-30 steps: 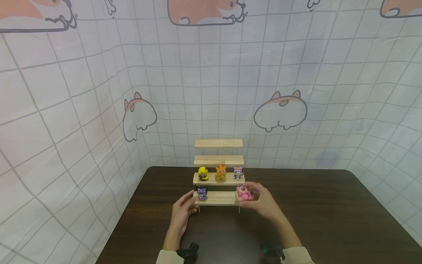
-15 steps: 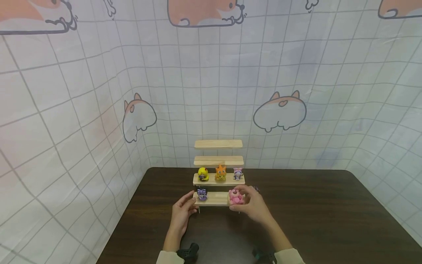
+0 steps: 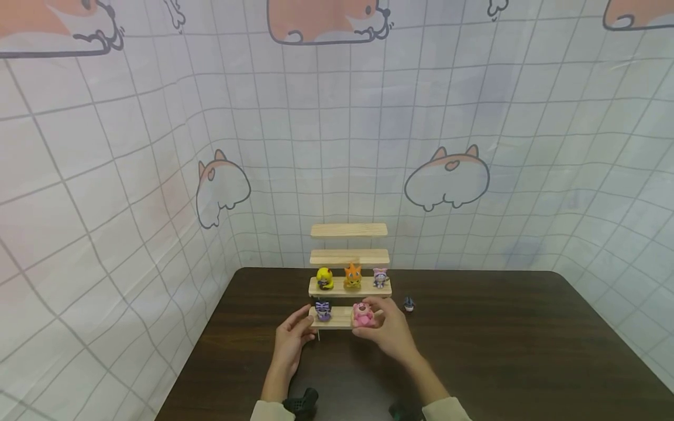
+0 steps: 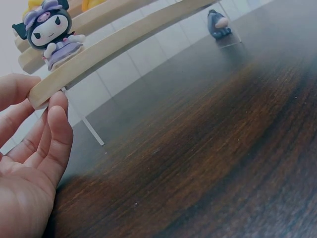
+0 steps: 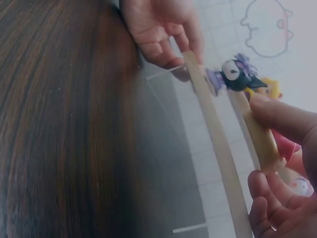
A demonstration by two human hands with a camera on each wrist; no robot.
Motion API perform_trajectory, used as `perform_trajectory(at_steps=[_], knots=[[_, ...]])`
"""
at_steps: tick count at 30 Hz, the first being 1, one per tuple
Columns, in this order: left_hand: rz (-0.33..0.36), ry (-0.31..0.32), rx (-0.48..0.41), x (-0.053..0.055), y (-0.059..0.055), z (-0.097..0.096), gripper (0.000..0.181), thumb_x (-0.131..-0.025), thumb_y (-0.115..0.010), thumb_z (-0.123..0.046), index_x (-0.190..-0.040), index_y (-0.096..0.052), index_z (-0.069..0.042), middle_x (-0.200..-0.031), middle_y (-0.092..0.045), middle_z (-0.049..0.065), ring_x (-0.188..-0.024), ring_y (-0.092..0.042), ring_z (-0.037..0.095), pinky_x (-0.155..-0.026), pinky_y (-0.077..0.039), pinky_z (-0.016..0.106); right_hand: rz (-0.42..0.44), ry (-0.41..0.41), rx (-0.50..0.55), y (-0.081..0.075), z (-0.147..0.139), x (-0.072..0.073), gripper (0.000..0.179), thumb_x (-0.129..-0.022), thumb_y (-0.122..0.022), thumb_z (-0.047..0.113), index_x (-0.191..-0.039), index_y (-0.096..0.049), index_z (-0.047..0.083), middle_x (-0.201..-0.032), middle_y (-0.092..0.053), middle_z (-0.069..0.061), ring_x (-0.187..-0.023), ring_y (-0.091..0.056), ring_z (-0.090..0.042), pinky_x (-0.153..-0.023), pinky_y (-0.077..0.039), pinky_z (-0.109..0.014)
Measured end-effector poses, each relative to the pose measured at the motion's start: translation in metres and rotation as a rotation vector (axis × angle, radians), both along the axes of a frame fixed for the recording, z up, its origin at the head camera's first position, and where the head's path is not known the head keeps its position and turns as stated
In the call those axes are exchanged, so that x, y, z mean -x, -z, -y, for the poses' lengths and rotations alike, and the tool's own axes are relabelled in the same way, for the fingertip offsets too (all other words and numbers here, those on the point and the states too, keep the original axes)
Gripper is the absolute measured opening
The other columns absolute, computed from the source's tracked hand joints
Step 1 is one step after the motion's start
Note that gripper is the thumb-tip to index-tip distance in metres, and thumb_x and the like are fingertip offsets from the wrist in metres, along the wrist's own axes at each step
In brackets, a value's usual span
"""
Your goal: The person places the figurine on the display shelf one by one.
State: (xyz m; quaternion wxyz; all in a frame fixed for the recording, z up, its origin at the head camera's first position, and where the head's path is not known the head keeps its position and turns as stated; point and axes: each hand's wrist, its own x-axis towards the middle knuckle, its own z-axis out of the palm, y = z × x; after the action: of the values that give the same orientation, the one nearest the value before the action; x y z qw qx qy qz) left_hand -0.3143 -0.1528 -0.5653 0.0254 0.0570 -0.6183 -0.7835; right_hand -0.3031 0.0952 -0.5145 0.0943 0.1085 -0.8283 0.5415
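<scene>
A wooden tiered display stand (image 3: pixel 337 320) stands on the table. My left hand (image 3: pixel 289 342) grips the left end of its lowest step; in the left wrist view, fingers (image 4: pixel 60 126) curl under the board. At that end of the step stands a black and purple figurine (image 3: pixel 323 311). My right hand (image 3: pixel 392 333) holds a pink bear figurine (image 3: pixel 363 316) over the middle of the same step, thumb and fingers on either side. The right wrist view shows the bear's pink body (image 5: pixel 286 146) partly hidden behind the hand.
On the step above are yellow (image 3: pixel 325 279), orange (image 3: pixel 353 276) and pink-grey (image 3: pixel 380 278) figurines. A small dark blue figurine (image 3: pixel 409 304) stands on the dark table (image 3: pixel 526 339) right of the stand. Grid-patterned cloth (image 3: pixel 337 146) hangs behind and at the sides.
My right hand has moved left with the pink bear figurine, from the step's right end towards its middle. The dark blue figurine has come into sight. My left hand stays put.
</scene>
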Motion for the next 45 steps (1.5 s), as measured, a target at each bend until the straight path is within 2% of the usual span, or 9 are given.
perform_trajectory(at_steps=[9,17,24,35,41,45], knots=[[-0.004,0.004,-0.007,0.001,0.000,0.001,0.050,-0.099,-0.069,-0.020,-0.144,-0.056,-0.001,-0.108,-0.068,-0.001,-0.079,-0.067,0.010,-0.072,-0.057,0.023,-0.032,0.019,-0.062,0.000,0.013,0.010,0.062,-0.067,-0.097,0.015,-0.122,-0.070,0.012,-0.109,-0.064,-0.012,-0.076,-0.062,-0.013,-0.066,-0.052,-0.023],[-0.001,0.000,-0.014,0.002,0.001,-0.001,0.047,-0.099,-0.069,-0.017,-0.142,-0.059,-0.002,-0.105,-0.069,-0.002,-0.077,-0.067,0.010,-0.072,-0.058,0.025,-0.018,0.064,-0.167,0.002,0.018,0.012,0.063,-0.067,-0.097,0.024,-0.122,-0.070,0.013,-0.108,-0.063,-0.011,-0.081,-0.054,-0.016,-0.071,-0.045,-0.031],[0.002,-0.007,-0.011,0.003,0.001,-0.001,0.045,-0.099,-0.068,-0.016,-0.141,-0.060,-0.003,-0.101,-0.069,-0.002,-0.077,-0.067,0.011,-0.071,-0.058,0.024,-0.001,0.080,-0.243,0.002,0.021,0.014,0.066,-0.068,-0.096,0.030,-0.126,-0.069,0.010,-0.111,-0.064,-0.016,-0.084,-0.052,-0.020,-0.072,-0.042,-0.034],[0.003,-0.012,-0.010,0.001,0.001,-0.001,0.046,-0.099,-0.068,-0.017,-0.141,-0.060,-0.003,-0.101,-0.068,-0.002,-0.078,-0.067,0.011,-0.071,-0.058,0.024,0.036,0.093,-0.279,-0.001,0.023,0.010,0.068,-0.074,-0.093,0.034,-0.128,-0.066,0.003,-0.104,-0.063,-0.014,-0.082,-0.052,-0.020,-0.068,-0.042,-0.033],[0.012,-0.013,-0.009,0.001,0.000,-0.001,0.046,-0.099,-0.069,-0.018,-0.141,-0.060,-0.003,-0.098,-0.069,-0.002,-0.078,-0.067,0.011,-0.070,-0.058,0.023,0.060,0.133,-0.296,-0.001,0.026,0.011,0.068,-0.074,-0.092,0.037,-0.127,-0.068,0.001,-0.115,-0.065,-0.016,-0.091,-0.058,-0.024,-0.077,-0.049,-0.040],[0.014,-0.012,-0.015,0.002,0.000,-0.001,0.045,-0.099,-0.068,-0.017,-0.141,-0.060,-0.003,-0.098,-0.069,-0.002,-0.077,-0.067,0.011,-0.070,-0.058,0.024,0.068,0.159,-0.315,-0.001,0.027,0.014,0.068,-0.074,-0.092,0.039,-0.127,-0.069,0.002,-0.115,-0.065,-0.015,-0.092,-0.058,-0.024,-0.079,-0.049,-0.041]])
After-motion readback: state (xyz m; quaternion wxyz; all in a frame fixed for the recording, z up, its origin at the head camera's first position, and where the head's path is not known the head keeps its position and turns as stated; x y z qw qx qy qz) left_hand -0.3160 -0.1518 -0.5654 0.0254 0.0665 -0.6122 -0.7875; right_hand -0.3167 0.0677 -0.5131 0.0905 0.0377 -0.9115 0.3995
